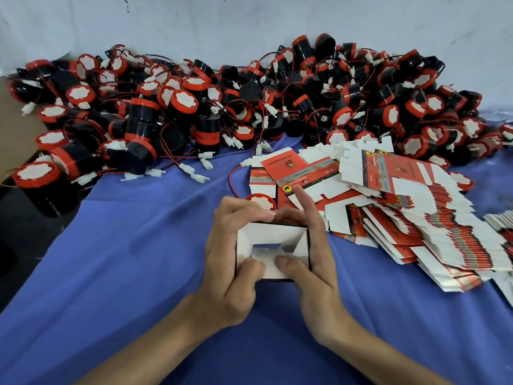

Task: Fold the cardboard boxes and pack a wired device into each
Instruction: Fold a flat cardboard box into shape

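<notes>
Left hand [230, 262] and right hand [311, 259] grip an opened box [273, 237] over the cloth [125, 259], thumbs pressing its flap; one device [261, 200] just behind, flat boxes [416, 218] right, device pile [194, 107] beyond

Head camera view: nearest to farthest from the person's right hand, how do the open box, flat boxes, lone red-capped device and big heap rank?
1. Open box, centre, gripped by the right hand.
2. Flat boxes, just to the right, and lone red-capped device, just beyond the hands: too close to call.
3. Big heap of devices, along the back.
</notes>
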